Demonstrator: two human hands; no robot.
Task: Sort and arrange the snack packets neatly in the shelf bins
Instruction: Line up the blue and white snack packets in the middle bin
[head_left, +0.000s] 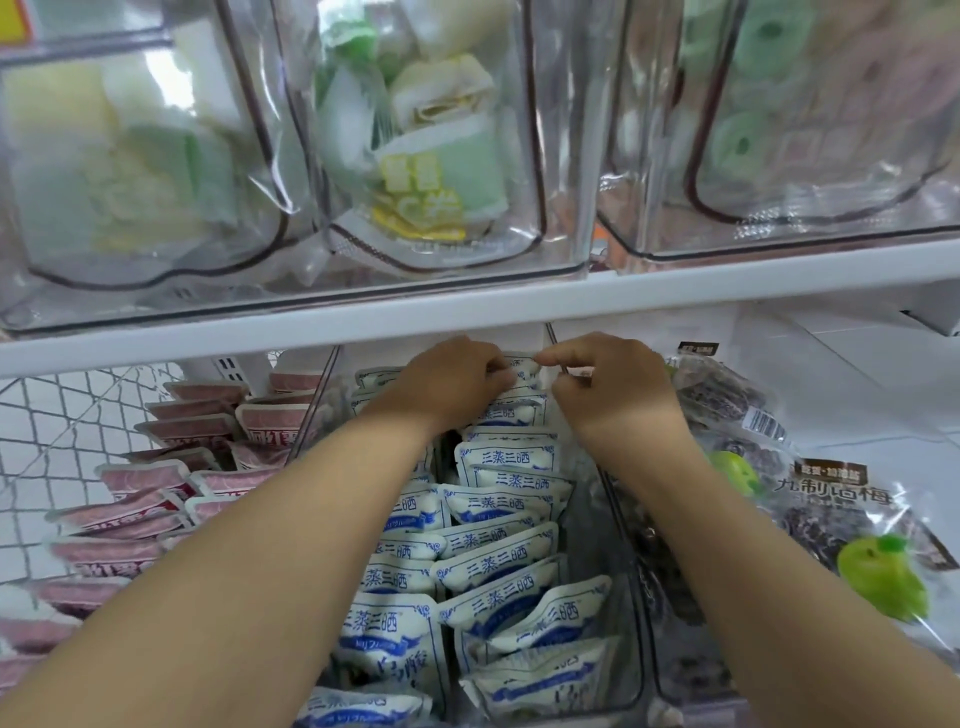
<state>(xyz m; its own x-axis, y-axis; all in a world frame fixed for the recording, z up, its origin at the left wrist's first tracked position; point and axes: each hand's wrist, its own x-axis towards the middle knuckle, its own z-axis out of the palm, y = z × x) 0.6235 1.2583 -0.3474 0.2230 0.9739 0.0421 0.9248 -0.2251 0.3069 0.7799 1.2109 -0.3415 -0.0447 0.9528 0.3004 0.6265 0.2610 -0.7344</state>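
Several white-and-blue snack packets (501, 564) stand in two rows inside a clear bin (623, 613) on the lower shelf. At the bin's far end, under the upper shelf edge, both hands reach in. My left hand (449, 382) has its fingers curled round the top of a rear white-and-blue packet (522, 370). My right hand (613, 387) pinches the same packet's right top corner. The packet's lower part is hidden behind the packets in front of it.
Pink packets (156, 488) fill the bin to the left, by a wire mesh side (47, 431). Dark plum packets with green fruit print (852, 535) lie on the right. A white shelf edge (467, 312) runs just above the hands, carrying clear bins of green and white snacks (415, 171).
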